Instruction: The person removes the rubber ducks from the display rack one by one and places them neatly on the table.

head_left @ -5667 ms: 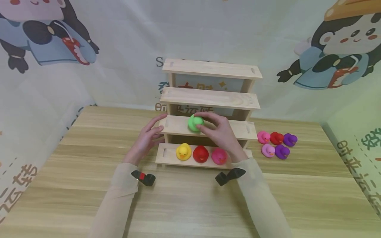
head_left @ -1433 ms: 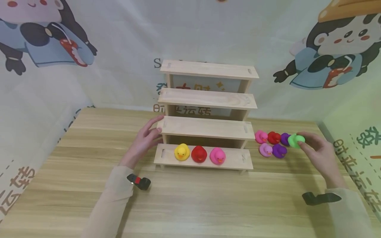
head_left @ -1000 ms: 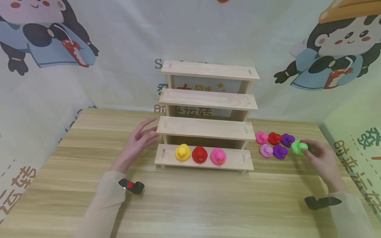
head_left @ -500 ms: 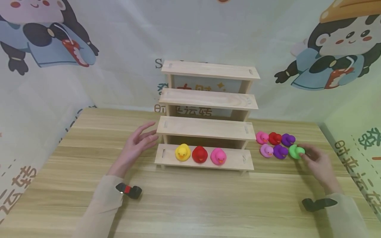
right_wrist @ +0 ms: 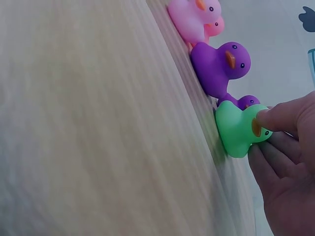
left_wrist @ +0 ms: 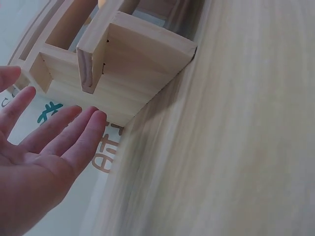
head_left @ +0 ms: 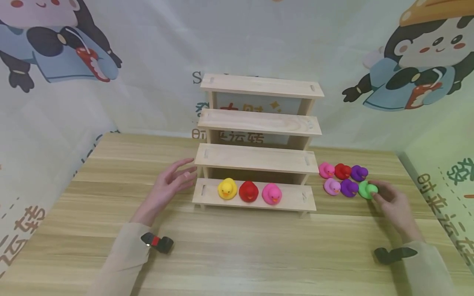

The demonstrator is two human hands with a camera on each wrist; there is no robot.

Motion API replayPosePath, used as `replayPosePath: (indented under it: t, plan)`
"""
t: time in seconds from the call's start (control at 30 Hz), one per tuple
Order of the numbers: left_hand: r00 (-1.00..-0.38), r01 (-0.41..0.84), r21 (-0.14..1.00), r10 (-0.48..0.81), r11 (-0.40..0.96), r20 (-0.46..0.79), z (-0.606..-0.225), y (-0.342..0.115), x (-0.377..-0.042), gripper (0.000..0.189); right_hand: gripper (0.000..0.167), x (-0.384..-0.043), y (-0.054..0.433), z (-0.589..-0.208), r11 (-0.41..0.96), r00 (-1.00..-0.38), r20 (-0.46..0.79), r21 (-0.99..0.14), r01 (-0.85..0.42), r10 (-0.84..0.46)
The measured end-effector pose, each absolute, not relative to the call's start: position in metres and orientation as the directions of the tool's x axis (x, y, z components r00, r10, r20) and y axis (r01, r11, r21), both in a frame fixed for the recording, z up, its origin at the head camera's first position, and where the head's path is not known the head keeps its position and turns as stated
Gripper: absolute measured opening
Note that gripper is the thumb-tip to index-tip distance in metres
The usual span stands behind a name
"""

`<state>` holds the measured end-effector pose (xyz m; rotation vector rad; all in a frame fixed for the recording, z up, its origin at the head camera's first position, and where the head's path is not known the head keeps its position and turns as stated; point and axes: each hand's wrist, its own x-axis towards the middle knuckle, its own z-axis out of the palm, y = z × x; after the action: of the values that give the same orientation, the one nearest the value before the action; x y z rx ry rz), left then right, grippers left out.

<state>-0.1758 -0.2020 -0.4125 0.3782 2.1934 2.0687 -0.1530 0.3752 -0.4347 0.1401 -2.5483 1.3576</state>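
My right hand (head_left: 394, 206) pinches a green rubber duck (head_left: 367, 190) between thumb and fingers, at the right end of the front row of ducks on the table. In the right wrist view the thumb lies across the bill of the green duck (right_wrist: 235, 129), whose base is at the tabletop. Beside it stands a purple duck (head_left: 349, 188), then a light pink duck (head_left: 332, 187). My left hand (head_left: 166, 186) is held with fingers extended just left of the wooden stepped shelf (head_left: 255, 158); the left wrist view shows nothing in its palm.
Behind the front row stand a pink duck (head_left: 327, 170), a red duck (head_left: 342, 171) and a purple duck (head_left: 359, 173). On the lowest step sit a yellow duck (head_left: 227, 189), a red duck (head_left: 248, 192) and a pink duck (head_left: 272, 194). A printed cloth (head_left: 155, 61) hangs behind.
The green duck went from the second step to the right end of the front row, held by my right hand. My left hand left the shelf's edge and drew back toward me.
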Motion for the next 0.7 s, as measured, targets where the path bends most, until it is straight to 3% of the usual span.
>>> replayPosePath:
  t: [0.33, 0.7]
  plan:
    - [-0.956, 0.088, 0.991, 0.289, 0.095, 0.057, -0.415, -0.205, -0.168, 0.046, 0.043, -0.148, 0.379, -0.423, 0.616, -0.974, 0.217, -0.777, -0.13, 0.068]
    - [-0.942, 0.077, 0.981, 0.334, 0.18, 0.012, -0.413, -0.206, -0.164, 0.049, 0.037, -0.152, 0.356, -0.406, 0.514, -0.939, 0.344, -0.808, -0.288, 0.015]
